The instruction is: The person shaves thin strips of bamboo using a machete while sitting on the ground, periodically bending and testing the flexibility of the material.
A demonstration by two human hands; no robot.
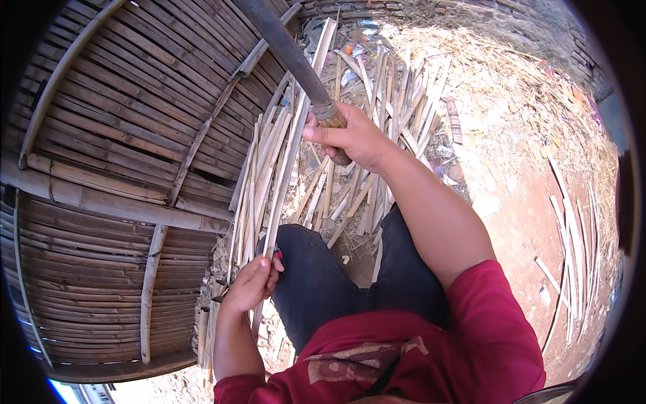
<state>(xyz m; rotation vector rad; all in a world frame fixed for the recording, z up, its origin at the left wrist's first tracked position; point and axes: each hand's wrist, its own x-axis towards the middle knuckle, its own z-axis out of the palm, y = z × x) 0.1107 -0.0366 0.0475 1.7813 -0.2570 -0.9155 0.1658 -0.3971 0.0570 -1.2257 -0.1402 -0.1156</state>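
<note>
My right hand (356, 138) is closed around the wooden handle of a machete (291, 54). Its long dark blade reaches up and to the left, crossing over a long pale bamboo strip (284, 182). My left hand (254, 284) grips that strip near its lower end, beside my left knee. From there the strip runs away from me, slanting upward. Whether the blade touches the strip, I cannot tell. Many more split bamboo strips (427, 101) lie heaped on the ground beyond my knees.
A slatted bamboo wall (128, 121) with thick poles stands close on my left. More thin strips (572, 249) lie on bare earth at the right. Straw and scraps cover the ground ahead, up to a brick wall (471, 8). A patterned strip (453, 121) lies beside the heap.
</note>
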